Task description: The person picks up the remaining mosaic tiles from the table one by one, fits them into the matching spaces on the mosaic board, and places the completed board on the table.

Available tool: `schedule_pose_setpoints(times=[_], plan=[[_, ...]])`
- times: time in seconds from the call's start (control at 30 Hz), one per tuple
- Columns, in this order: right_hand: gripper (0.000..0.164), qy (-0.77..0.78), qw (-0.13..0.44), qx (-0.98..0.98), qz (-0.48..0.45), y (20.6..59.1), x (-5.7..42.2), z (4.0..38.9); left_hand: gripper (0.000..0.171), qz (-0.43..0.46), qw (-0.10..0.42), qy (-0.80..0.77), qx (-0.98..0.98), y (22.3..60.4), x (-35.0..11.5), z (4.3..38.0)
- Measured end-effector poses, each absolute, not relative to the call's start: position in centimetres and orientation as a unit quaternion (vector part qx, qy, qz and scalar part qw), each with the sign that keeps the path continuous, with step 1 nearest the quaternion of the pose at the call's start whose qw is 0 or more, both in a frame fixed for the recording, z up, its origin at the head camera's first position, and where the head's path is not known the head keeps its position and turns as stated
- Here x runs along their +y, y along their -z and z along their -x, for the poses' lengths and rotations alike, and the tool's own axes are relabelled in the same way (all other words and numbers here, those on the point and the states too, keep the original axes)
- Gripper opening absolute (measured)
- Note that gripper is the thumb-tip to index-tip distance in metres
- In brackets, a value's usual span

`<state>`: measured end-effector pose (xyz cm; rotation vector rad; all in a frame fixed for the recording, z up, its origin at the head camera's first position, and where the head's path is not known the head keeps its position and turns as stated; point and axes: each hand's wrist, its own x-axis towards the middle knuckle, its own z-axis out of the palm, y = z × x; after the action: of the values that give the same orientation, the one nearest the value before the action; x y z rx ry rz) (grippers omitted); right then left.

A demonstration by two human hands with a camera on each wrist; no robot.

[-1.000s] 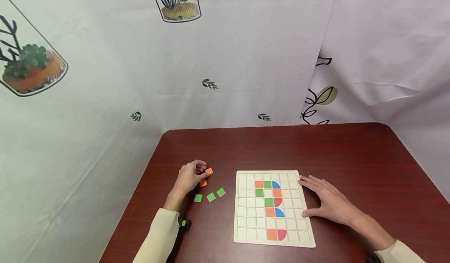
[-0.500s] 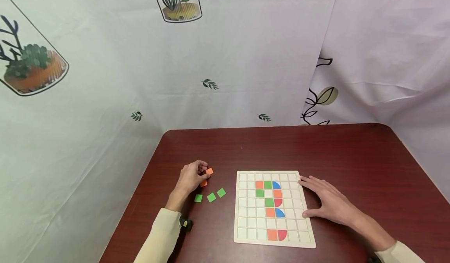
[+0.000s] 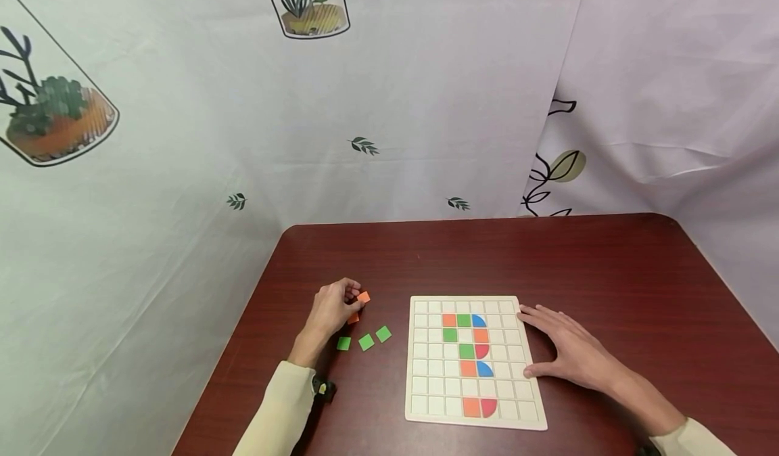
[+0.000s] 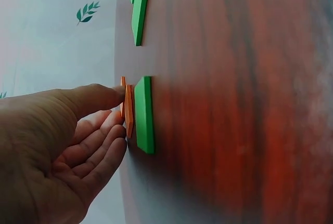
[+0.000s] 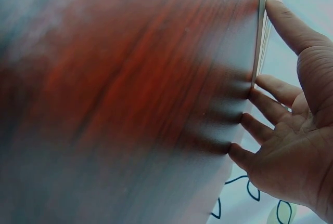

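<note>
On the table's left side, my left hand (image 3: 328, 312) pinches a small orange square tile (image 3: 363, 297) between thumb and fingertips, low at the tabletop. A second orange tile (image 3: 353, 318) lies under the thumb, partly hidden by it; the left wrist view shows this nearer orange tile (image 4: 129, 112) beside a green tile (image 4: 145, 115). My right hand (image 3: 575, 349) is spread, its thumb and fingertips touching the right edge of a pale grid board (image 3: 426, 375). Orange and green squares and blue and red quarter-round tiles (image 3: 482, 352) sit in the board's cells.
Three green square tiles (image 3: 366, 342) lie in a loose row between my left hand and the board. The dark red wooden table (image 3: 584, 260) has rounded far corners. White cloth with plant prints (image 3: 426, 104) hangs behind it.
My left hand stays almost in place, and the orange tile at its fingertips turns slightly. The right hand and the board hold still.
</note>
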<state>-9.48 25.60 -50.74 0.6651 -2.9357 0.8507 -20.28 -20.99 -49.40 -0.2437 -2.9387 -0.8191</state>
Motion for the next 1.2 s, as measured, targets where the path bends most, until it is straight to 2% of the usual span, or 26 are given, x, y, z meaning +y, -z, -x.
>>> schedule_pose_setpoints(times=[0.37, 1.2], plan=[[0.098, -0.271, 0.008, -0.939, -0.213, 50.77, 25.69, 9.46, 0.026, 0.110, 0.065, 0.211, -0.969, 49.48, -20.69, 20.44], [0.098, -0.273, 0.005, -0.938, -0.215, 50.69, 25.59, 9.42, 0.025, 0.099, 0.046, 0.274, -0.955, 48.51, -21.02, 20.52]])
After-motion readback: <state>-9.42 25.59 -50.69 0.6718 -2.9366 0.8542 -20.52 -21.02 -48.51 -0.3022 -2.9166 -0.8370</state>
